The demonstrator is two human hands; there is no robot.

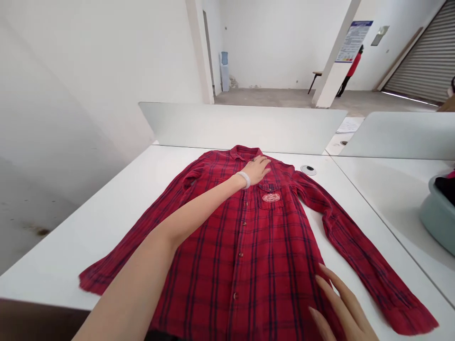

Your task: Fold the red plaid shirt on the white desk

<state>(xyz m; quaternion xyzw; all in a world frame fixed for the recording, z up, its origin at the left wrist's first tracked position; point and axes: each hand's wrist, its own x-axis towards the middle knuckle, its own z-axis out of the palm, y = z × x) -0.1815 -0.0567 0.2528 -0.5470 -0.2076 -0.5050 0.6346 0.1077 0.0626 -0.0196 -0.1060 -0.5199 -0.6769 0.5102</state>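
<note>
A red plaid button shirt [249, 241] lies face up and spread flat on a white table [106, 222], collar at the far side and both sleeves stretched out. My left hand [256, 169], with a white bracelet at the wrist, reaches far forward and rests flat on the chest just below the collar, fingers extended. My right hand [341, 303] lies at the shirt's lower right edge near the hem, fingers stretched out and apart, touching the cloth. A white round patch [271, 197] sits on the chest pocket.
A grey divider panel [241, 127] stands behind the table. A round cable port [308, 168] lies right of the collar. A pale green basin [439, 213] with dark clothes stands on the neighbouring table at right. A person in red stands far back by a pillar.
</note>
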